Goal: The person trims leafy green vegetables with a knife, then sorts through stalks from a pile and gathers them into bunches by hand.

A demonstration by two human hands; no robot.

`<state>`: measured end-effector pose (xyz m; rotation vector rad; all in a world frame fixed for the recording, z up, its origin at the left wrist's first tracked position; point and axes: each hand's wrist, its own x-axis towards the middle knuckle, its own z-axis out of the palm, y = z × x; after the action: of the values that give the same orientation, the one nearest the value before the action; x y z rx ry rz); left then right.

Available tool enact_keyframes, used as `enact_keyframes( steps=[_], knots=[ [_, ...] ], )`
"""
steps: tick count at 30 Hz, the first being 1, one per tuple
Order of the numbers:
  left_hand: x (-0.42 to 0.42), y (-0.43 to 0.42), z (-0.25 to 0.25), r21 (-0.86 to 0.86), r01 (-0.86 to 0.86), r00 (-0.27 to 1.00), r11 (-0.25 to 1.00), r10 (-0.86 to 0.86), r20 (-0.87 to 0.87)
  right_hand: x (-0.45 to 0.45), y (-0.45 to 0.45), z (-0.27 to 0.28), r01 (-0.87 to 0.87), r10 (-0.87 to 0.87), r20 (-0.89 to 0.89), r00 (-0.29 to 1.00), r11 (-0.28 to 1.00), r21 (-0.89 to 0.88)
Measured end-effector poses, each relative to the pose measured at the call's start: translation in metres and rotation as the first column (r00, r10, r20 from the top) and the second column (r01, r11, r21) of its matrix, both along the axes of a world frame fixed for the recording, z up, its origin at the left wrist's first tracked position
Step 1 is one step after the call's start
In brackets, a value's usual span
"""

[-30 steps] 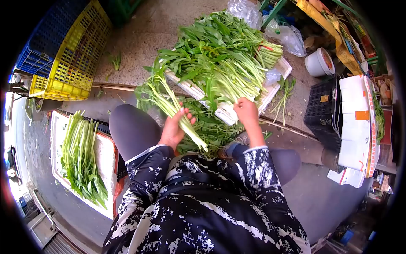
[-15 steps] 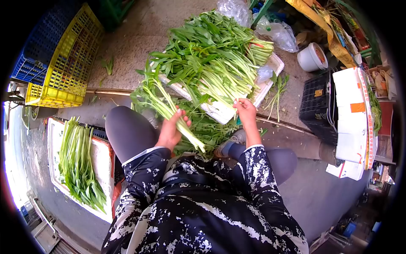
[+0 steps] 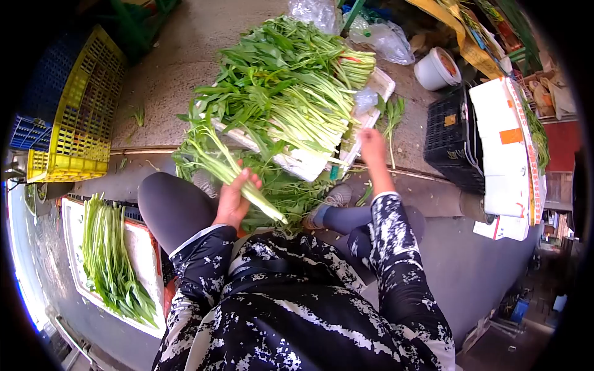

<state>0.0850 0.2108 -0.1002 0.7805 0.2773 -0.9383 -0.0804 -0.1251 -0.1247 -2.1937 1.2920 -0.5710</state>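
Note:
My left hand (image 3: 234,196) is closed around a small bunch of water spinach (image 3: 250,188), its pale cut ends pointing down and right, leaves up and left. My right hand (image 3: 372,149) is over the right edge of the white foam tray (image 3: 304,163); its fingers are blurred, and whether they hold anything is unclear. A big heap of water spinach (image 3: 278,86) lies on that tray, stems toward me. More loose greens (image 3: 291,201) lie on the ground between my feet, partly under my left hand.
At left, another foam box (image 3: 133,256) holds a neat bundle of water spinach (image 3: 111,260). Yellow and blue crates (image 3: 80,105) stand behind it. To the right are a black crate (image 3: 451,139), stacked white foam boxes (image 3: 501,148) and a white bucket (image 3: 436,69). Plastic bags (image 3: 390,42) lie at the back.
My right hand has moved right and slightly up, away from the stem ends at the heap's front edge. My left hand still grips its bunch. The view has shifted slightly.

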Motion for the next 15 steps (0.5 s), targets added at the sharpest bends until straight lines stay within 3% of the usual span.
enact_keyframes(
  steps=[2, 4, 8, 12, 15],
  knots=[
    [0.000, -0.001, 0.001, -0.008, 0.018, 1.000, 1.000, -0.018, -0.020, 0.038, 0.058, 0.030, -0.208, 0.317, -0.333, 0.888, 0.922, 0.326],
    [0.001, 0.000, -0.001, -0.019, 0.010, 1.000, 1.000, -0.011, -0.022, 0.045, 0.092, 0.018, -0.346, 0.312, -0.530, 0.789, 0.938, 0.037],
    [0.001, 0.006, -0.001, 0.031, -0.027, 1.000, 0.999, 0.028, -0.010, 0.042, 0.095, 0.012, -0.378, 0.319, -0.486, 0.814, 0.925, -0.025],
    [0.002, 0.004, 0.000, 0.017, -0.042, 0.999, 0.999, 0.043, -0.031, 0.026, 0.092, 0.004, -0.525, 0.365, -0.523, 0.770, 0.828, -0.196],
    [0.002, 0.007, -0.004, 0.015, -0.051, 0.998, 0.999, 0.051, -0.028, 0.018, 0.083, 0.014, -0.448, 0.315, -0.556, 0.769, 0.886, -0.117]
  ],
)
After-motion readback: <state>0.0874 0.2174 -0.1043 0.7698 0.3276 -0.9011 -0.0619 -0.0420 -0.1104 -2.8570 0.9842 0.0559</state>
